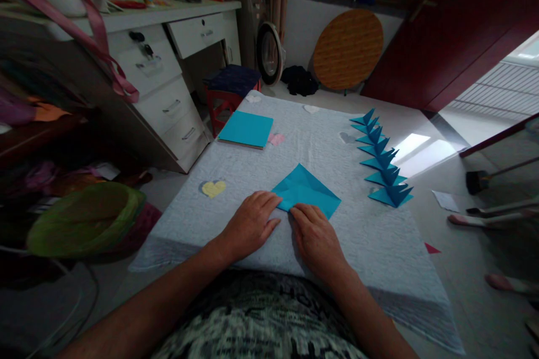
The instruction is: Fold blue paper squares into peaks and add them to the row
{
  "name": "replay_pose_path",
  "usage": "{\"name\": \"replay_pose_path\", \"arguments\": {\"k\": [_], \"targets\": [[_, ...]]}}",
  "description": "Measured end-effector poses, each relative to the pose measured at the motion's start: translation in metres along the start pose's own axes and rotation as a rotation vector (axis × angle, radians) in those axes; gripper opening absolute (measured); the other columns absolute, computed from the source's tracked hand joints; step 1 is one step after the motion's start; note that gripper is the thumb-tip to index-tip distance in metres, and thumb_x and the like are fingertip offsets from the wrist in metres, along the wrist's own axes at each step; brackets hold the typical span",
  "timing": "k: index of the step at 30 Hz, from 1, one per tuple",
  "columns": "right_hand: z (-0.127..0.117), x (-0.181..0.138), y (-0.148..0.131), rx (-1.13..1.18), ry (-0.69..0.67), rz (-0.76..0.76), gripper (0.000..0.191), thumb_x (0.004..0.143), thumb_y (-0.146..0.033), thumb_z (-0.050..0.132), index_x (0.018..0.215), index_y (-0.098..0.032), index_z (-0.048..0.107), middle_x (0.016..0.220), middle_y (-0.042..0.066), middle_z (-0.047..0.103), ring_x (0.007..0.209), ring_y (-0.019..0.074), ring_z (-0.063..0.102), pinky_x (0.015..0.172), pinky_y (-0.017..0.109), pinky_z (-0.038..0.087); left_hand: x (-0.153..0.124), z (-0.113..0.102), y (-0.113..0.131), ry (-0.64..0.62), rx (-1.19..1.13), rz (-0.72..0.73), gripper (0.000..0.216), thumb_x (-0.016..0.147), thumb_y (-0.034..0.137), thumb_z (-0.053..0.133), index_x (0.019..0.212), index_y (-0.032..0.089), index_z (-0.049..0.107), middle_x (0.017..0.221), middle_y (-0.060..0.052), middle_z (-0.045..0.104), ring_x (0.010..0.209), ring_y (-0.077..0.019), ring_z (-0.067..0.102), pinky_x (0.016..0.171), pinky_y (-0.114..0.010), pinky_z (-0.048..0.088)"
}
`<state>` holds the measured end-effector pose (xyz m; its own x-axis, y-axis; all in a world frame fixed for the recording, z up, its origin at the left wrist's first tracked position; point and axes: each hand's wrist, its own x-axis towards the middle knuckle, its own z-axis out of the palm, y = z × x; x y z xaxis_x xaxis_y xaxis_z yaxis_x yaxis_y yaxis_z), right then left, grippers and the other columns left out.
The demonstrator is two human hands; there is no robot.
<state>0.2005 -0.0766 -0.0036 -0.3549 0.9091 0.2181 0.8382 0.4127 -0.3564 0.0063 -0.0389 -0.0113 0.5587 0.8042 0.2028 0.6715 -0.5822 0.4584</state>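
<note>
A creased blue sheet of origami paper (307, 190) lies on the cloth in front of me, one corner pointing away. My left hand (252, 221) has its fingertips over the paper's left corner, holding it against the table; its thumb sits lower, apart from the fingers. At the near edge, my right hand (316, 235) has bent fingers pressing on the paper, and its thumb is hidden. Farther left rests a flat stack of blue paper (246, 129). A row of several folded blue paper pieces (381, 162) with pointed tips stands along the right side.
A pale cloth with heart patches covers the table (236, 241). To the left are a green-rimmed bin (84, 219) and a white desk (155, 78) with drawers. Behind stand a red stool (229, 87), an open-doored washing machine (267, 50) and a round wooden board (348, 47).
</note>
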Motion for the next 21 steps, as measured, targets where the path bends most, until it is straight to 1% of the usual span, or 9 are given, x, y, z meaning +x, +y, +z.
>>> {"name": "replay_pose_path", "arguments": {"k": [2,4,6,8,14,17,21], "targets": [[-0.002,0.003,-0.003,-0.041,-0.030,0.012,0.022,0.095,-0.013,0.049,0.106,-0.016,0.068,0.115,0.012,0.066,0.105,0.0254,0.057,0.095,0.039,0.048,0.004,-0.006,-0.008,0.038,-0.020,-0.089,0.029,0.090,0.020,0.060,0.118,0.016,0.061,0.118,-0.011,0.060,0.113,-0.0269,0.053,0.101,-0.043,0.045],[-0.003,0.006,-0.006,-0.074,-0.063,0.022,0.020,0.095,-0.015,0.051,0.108,-0.016,0.068,0.114,0.012,0.065,0.104,0.0255,0.056,0.094,0.038,0.047,0.009,-0.010,-0.015,0.050,-0.024,-0.152,0.018,0.088,0.021,0.062,0.105,0.016,0.064,0.110,-0.010,0.057,0.107,-0.0270,0.052,0.097,-0.043,0.045],[-0.005,0.008,-0.008,-0.108,-0.100,0.034,0.022,0.095,-0.018,0.053,0.113,-0.018,0.066,0.114,0.011,0.064,0.104,0.0253,0.055,0.093,0.037,0.046,0.015,-0.013,-0.020,0.033,-0.012,-0.201,0.009,0.088,0.023,0.063,0.094,0.017,0.065,0.107,-0.009,0.055,0.105,-0.0273,0.050,0.096,-0.044,0.044],[-0.008,0.010,-0.011,-0.147,-0.139,0.047,0.025,0.096,-0.021,0.054,0.119,-0.020,0.064,0.113,0.011,0.062,0.102,0.0248,0.055,0.090,0.036,0.046,0.019,-0.015,-0.023,0.005,0.009,-0.235,0.006,0.088,0.023,0.062,0.089,0.018,0.065,0.105,-0.008,0.054,0.106,-0.0277,0.049,0.095,-0.045,0.043],[-0.014,0.016,-0.021,-0.269,-0.248,0.050,0.037,0.097,-0.027,0.054,0.133,-0.029,0.056,0.109,0.010,0.059,0.097,0.0256,0.052,0.082,0.035,0.042,0.022,-0.017,-0.031,-0.057,0.055,-0.243,0.005,0.088,0.023,0.063,0.087,0.018,0.062,0.109,-0.008,0.055,0.109,-0.0282,0.047,0.096,-0.045,0.041],[-0.013,0.018,-0.023,-0.293,-0.252,0.049,0.043,0.095,-0.033,0.057,0.138,-0.033,0.053,0.109,0.010,0.057,0.099,0.0276,0.051,0.081,0.037,0.041,0.020,-0.017,-0.033,-0.060,0.081,-0.230,0.007,0.088,0.025,0.064,0.087,0.018,0.062,0.110,-0.008,0.055,0.109,-0.0282,0.047,0.095,-0.046,0.041],[-0.010,0.018,-0.027,-0.297,-0.251,0.041,0.047,0.094,-0.043,0.059,0.140,-0.037,0.050,0.112,0.011,0.056,0.100,0.0290,0.049,0.083,0.040,0.042,0.018,-0.017,-0.033,-0.029,0.120,-0.215,0.006,0.089,0.024,0.061,0.087,0.018,0.061,0.111,-0.008,0.055,0.108,-0.0274,0.047,0.093,-0.045,0.041]]}}
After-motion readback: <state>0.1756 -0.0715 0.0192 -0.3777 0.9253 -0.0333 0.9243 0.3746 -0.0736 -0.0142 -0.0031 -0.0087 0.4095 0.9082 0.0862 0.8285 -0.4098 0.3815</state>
